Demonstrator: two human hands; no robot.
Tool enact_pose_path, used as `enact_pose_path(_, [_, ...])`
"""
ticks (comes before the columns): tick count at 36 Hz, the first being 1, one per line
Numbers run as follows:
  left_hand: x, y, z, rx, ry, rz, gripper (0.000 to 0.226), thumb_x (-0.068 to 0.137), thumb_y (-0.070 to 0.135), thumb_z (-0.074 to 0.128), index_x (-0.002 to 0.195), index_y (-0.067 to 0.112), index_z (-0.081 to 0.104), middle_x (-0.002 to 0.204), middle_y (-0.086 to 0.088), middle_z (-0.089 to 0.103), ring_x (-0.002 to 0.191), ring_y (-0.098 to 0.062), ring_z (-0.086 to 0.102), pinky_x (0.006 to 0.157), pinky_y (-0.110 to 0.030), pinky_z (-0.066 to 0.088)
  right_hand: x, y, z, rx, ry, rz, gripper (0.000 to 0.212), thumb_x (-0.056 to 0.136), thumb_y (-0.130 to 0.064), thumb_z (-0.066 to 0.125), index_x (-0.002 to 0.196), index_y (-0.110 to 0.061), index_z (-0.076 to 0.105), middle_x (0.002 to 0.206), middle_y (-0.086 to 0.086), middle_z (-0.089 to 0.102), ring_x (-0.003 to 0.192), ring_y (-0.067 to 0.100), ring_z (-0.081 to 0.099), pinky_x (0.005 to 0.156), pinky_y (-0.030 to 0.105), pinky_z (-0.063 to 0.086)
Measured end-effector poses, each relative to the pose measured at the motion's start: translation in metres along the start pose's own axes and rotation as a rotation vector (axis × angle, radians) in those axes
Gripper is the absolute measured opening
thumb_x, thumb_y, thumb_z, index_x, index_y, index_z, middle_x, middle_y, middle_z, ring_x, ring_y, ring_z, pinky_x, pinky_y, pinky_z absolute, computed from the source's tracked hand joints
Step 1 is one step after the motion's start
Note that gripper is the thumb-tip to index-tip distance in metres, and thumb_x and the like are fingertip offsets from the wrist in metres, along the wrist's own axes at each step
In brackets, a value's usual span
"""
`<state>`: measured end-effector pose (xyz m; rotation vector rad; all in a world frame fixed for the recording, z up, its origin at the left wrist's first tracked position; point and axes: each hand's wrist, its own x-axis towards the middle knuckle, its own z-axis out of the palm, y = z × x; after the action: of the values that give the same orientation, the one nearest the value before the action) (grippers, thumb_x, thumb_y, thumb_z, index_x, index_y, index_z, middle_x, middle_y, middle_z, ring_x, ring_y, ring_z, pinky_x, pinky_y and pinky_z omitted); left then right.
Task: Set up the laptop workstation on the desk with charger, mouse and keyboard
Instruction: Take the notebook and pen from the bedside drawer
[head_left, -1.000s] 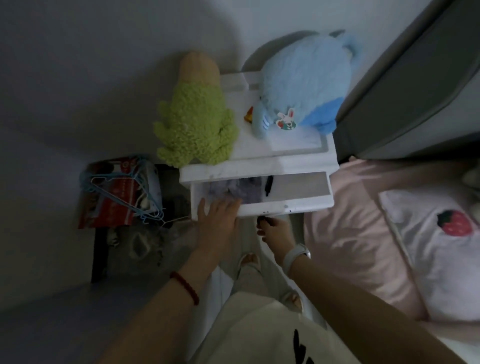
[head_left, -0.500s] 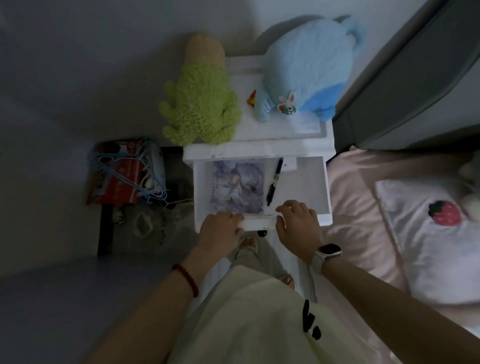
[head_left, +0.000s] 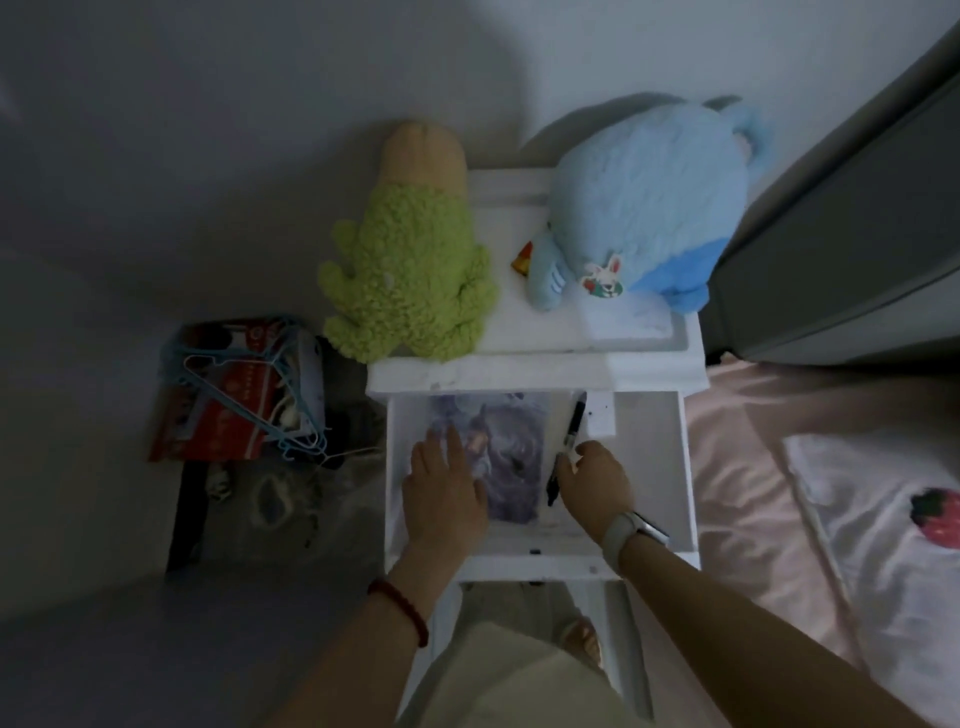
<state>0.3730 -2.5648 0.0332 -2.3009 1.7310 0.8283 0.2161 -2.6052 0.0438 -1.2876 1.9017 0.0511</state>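
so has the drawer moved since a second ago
Yes. The drawer has slid further out of the white nightstand, toward the person. It now shows the picture and pen inside.

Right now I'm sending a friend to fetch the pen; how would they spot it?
Find the white nightstand beside the pink bed; its drawer is pulled open. Inside, the black pen lies right of a purple picture, the only slim dark stick there, touching the right hand.
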Motion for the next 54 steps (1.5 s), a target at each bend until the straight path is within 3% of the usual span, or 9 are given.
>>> enact_pose_path(6, [0.026,0.008,0.023,0.022,-0.053,-0.141,0.085,0.089,0.045,0.045,0.145,0.011,-0.01,0.153,-0.025,0.001,0.139,-0.038,0.013,0.111,-0.047,0.024,0.023,-0.017,0.027,0.148,0.004,0.189,0.034,0.089,-0.02,0.052,0.111,0.002,0.04,0.119,0.027,0.054,0.111,0.042,0.052,0.088,0.047,0.047])
enact_pose_path(16, [0.02,0.01,0.003,-0.405,0.116,-0.175,0.072,0.091,0.029,0.052,0.143,0.001,0.013,0.136,-0.025,0.034,0.12,-0.035,0.038,0.099,-0.037,0.036,0.02,-0.014,0.032,0.253,-0.019,0.219,0.029,0.092,-0.011,0.041,0.113,0.007,0.05,0.119,0.027,0.054,0.107,0.039,0.053,0.086,0.037,0.042])
enact_pose_path(22, [0.006,0.022,-0.027,-0.796,0.104,-0.185,0.03,0.094,0.022,0.046,0.118,0.004,0.042,0.107,-0.02,0.061,0.087,-0.03,0.058,0.07,-0.03,0.044,0.008,-0.005,0.001,0.394,-0.054,0.213,0.021,0.089,-0.005,0.04,0.074,0.001,0.053,0.086,0.022,0.054,0.067,0.024,0.048,0.06,0.028,0.037])
enact_pose_path(25, [-0.01,0.03,-0.043,-0.883,0.037,-0.221,0.026,0.094,0.022,0.046,0.11,0.002,0.044,0.099,-0.013,0.059,0.075,-0.019,0.053,0.066,-0.026,0.041,-0.006,-0.001,-0.02,0.338,-0.11,0.195,0.025,0.091,-0.01,0.038,0.097,0.004,0.057,0.103,0.029,0.057,0.087,0.032,0.054,0.073,0.034,0.04])
enact_pose_path(30, [-0.042,0.034,-0.061,-1.113,-0.177,-0.319,0.024,0.093,0.02,0.048,0.104,0.0,0.054,0.107,-0.021,0.061,0.095,-0.03,0.06,0.084,-0.038,0.053,-0.035,0.007,-0.049,0.148,-0.115,0.103,0.026,0.091,-0.013,0.039,0.074,-0.006,0.057,0.113,0.029,0.06,0.107,0.04,0.056,0.087,0.039,0.046])
enact_pose_path(35, [-0.08,0.041,-0.072,-1.334,-0.19,-0.37,0.005,0.09,0.012,0.055,0.094,0.009,0.055,0.095,-0.014,0.062,0.083,-0.025,0.062,0.07,-0.035,0.055,-0.072,0.017,-0.066,0.073,0.185,-0.19,0.017,0.092,-0.012,0.045,0.089,-0.002,0.059,0.094,0.02,0.064,0.09,0.035,0.06,0.063,0.025,0.03])
enact_pose_path(39, [-0.105,0.052,-0.079,-1.416,-0.1,-0.289,0.043,0.09,0.01,0.055,0.129,0.01,0.036,0.122,-0.014,0.053,0.105,-0.031,0.056,0.09,-0.044,0.049,-0.111,0.006,-0.068,0.196,0.124,-0.527,0.021,0.089,-0.013,0.054,0.11,-0.007,0.058,0.082,0.006,0.059,0.076,0.02,0.056,0.067,0.017,0.034])
enact_pose_path(46, [-0.135,0.066,-0.098,-1.862,-0.026,-0.193,0.023,0.094,0.009,0.042,0.112,0.013,0.056,0.104,-0.015,0.064,0.091,-0.028,0.063,0.077,-0.036,0.053,-0.151,-0.008,-0.064,0.125,0.181,-0.854,0.012,0.085,-0.008,0.06,0.096,-0.006,0.064,0.091,0.014,0.062,0.087,0.026,0.056,0.081,0.025,0.037])
enact_pose_path(54, [-0.141,0.063,-0.11,-1.45,0.26,-0.193,0.037,0.089,0.024,0.058,0.124,0.015,0.048,0.123,-0.009,0.057,0.111,-0.027,0.056,0.097,-0.046,0.046,-0.166,-0.011,-0.079,0.091,0.11,-1.07,0.022,0.084,-0.01,0.057,0.103,-0.008,0.067,0.095,0.012,0.067,0.09,0.028,0.059,0.083,0.038,0.045])
